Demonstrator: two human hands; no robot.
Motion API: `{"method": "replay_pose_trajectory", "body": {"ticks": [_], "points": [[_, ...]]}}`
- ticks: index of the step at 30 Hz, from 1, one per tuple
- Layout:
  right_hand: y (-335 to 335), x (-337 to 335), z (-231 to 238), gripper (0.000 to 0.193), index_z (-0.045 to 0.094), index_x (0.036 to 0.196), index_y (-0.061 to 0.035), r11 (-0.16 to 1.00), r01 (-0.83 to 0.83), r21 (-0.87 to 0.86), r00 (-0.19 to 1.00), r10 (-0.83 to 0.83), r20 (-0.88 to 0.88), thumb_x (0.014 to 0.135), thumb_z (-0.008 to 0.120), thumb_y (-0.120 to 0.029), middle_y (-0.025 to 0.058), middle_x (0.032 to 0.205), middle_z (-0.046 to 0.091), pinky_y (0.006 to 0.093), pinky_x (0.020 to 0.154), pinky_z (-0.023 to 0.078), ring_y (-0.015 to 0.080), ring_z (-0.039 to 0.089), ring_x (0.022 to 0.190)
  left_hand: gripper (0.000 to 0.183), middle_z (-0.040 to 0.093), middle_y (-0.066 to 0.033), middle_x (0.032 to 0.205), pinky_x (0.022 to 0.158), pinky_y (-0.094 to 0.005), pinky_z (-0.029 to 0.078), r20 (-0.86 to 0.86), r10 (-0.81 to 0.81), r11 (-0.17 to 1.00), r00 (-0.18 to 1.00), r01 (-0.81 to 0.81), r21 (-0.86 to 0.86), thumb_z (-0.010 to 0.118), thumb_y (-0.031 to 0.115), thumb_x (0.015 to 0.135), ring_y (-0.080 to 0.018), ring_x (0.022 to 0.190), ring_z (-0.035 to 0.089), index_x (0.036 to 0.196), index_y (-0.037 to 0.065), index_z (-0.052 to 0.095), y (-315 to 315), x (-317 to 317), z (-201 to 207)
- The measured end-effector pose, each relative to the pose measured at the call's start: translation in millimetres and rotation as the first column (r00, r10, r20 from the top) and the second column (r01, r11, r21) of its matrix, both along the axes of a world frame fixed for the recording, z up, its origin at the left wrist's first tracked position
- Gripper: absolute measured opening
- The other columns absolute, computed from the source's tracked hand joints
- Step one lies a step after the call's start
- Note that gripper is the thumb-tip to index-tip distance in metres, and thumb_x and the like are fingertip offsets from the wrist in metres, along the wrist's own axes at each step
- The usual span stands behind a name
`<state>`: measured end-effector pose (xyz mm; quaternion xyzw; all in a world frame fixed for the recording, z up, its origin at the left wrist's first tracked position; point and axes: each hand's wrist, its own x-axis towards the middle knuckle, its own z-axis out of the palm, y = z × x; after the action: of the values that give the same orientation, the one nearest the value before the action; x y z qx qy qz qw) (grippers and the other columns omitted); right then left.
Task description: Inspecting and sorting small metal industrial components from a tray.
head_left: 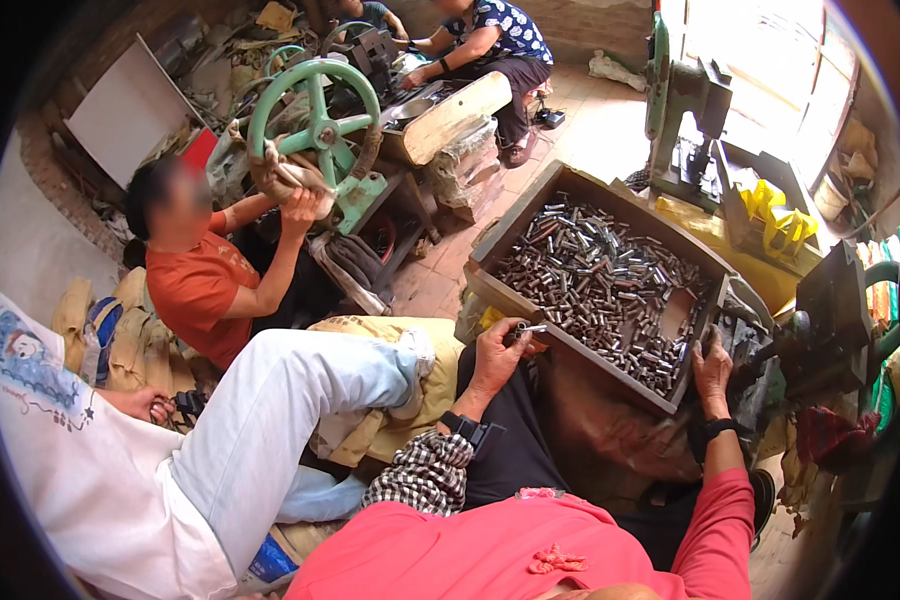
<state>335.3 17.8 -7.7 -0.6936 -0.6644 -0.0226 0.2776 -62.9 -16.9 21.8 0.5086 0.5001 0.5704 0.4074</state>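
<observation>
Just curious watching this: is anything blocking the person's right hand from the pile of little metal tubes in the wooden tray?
Nothing visible. The right hand rests at the wooden tray's near corner, with the metal tubes lying open beside it. The left hand already holds one tube.

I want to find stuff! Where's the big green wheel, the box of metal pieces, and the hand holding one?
Big green metal handwheel (320, 130): head view, hub.
Wooden box of small metal tubes (505, 215): head view, left wall.
Left hand (498, 352): head view, back of hand.

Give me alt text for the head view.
The left hand grips a small metal tube at the rim of a wooden tray of metal tubes, while the right hand rests at its far corner. Other people work nearby.
</observation>
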Motion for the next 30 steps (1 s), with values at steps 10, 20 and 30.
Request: {"method": "replay_pose_trajectory", "body": {"ticks": [10,20,30], "points": [[1.6,1.8,-5.4,0.047,0.045,0.122,-0.0053,1.0,0.006,-0.007,1.0,-0.006,0.008,0.08,0.058,-0.022,0.0229,0.087,0.062,0.0427,0.072,0.048,0.0376,0.061,0.081,0.018,0.063,-0.0037,0.079,0.057,-0.0215,0.051,0.018,-0.032,0.999,0.999,0.032,-0.032,0.062,0.013,0.085,-0.0099,0.065,0.062,0.097,0.0,0.059,0.9,-2.5,-1.1],[3.5,5.1,-9.3,0.046,0.046,0.121,-0.0057,1.0,0.0,0.025,1.0,0.001,-0.011,0.082,0.057,-0.028,0.024,0.081,0.061,0.0454,0.068,0.047,0.0397,0.06,0.077,0.018,0.062,-0.0038,0.078,0.057,-0.0224,0.051,-0.003,-0.025,1.0,1.0,0.025,-0.016,0.062,0.011,0.085,-0.0115,0.064,0.062,0.098,-0.001,0.059,3.0,-1.9,-8.0],[2.9,1.4,-3.3,0.044,0.047,0.119,-0.0047,1.0,0.007,0.013,1.0,-0.007,0.015,0.082,0.056,-0.027,0.023,0.084,0.062,0.0431,0.071,0.048,0.0378,0.061,0.081,0.018,0.062,-0.0042,0.081,0.057,-0.0222,0.051,0.029,-0.04,0.998,0.999,0.041,-0.043,0.063,0.008,0.084,-0.0115,0.066,0.062,0.099,0.0,0.058,7.1,3.3,-9.7]]}}
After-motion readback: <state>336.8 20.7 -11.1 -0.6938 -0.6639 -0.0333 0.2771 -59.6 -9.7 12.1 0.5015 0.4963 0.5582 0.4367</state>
